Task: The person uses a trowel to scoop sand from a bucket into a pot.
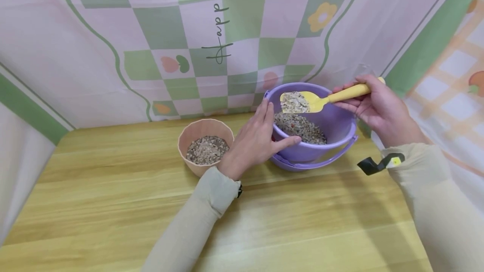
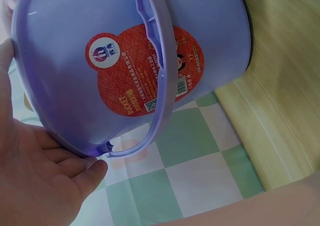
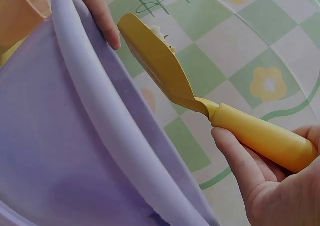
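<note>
Tilted toward the front, a purple bucket [image 1: 342,127] holds small mixed grains [image 1: 302,129]. My left hand [image 1: 251,137] rests on its left side, fingers extended along the rim and thumb over the front rim. In the left wrist view, the fingertips lie at the rim near the hinge of the bucket handle [image 2: 162,81]. My right hand [image 1: 385,108] grips the handle of a yellow shovel [image 1: 317,102] above the bucket opening. Pale flakes and grains [image 1: 295,102] lie on the blade. Left of the bucket stands a peach bowl [image 1: 185,131] with similar grains inside.
The wooden table [image 1: 113,205] meets a green-and-white checked cloth [image 1: 159,28] close behind the bucket and bowl. At the right hangs an orange-checked cloth [image 1: 453,62]. A black strap [image 1: 378,163] sticks out from the right cuff.
</note>
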Demonstrator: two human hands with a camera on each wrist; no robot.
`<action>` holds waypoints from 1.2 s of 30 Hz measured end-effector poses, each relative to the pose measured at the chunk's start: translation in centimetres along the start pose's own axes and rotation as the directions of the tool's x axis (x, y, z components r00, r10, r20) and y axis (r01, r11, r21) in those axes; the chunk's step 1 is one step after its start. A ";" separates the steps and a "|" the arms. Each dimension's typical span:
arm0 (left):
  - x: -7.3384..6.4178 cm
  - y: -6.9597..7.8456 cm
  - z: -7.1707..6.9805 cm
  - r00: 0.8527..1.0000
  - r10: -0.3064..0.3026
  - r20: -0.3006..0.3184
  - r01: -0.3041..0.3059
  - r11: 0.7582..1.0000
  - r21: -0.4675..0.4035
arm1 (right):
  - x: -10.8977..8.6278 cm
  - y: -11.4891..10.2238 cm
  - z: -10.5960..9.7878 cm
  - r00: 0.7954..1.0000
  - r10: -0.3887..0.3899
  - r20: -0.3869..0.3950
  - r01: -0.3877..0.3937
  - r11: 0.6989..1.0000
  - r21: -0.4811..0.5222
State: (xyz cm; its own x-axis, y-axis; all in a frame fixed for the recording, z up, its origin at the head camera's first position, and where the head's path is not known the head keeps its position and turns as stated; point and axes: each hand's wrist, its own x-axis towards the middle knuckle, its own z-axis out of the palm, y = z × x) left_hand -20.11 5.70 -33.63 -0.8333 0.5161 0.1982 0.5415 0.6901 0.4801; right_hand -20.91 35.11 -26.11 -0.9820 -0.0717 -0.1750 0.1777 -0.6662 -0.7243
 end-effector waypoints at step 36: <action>-2.8 -2.7 -4.0 0.999 0.016 0.031 -0.021 0.988 0.154 | 0.3 0.4 2.7 0.998 0.019 0.056 -0.021 0.999 0.039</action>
State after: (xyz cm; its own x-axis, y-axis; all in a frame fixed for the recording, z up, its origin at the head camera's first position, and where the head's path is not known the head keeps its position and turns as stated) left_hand -19.73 0.37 -32.04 -0.8205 0.5428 0.1795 0.5696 0.7491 0.3383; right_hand -21.29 32.84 -24.68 -0.9805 -0.1259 -0.1507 0.1956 -0.6930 -0.6939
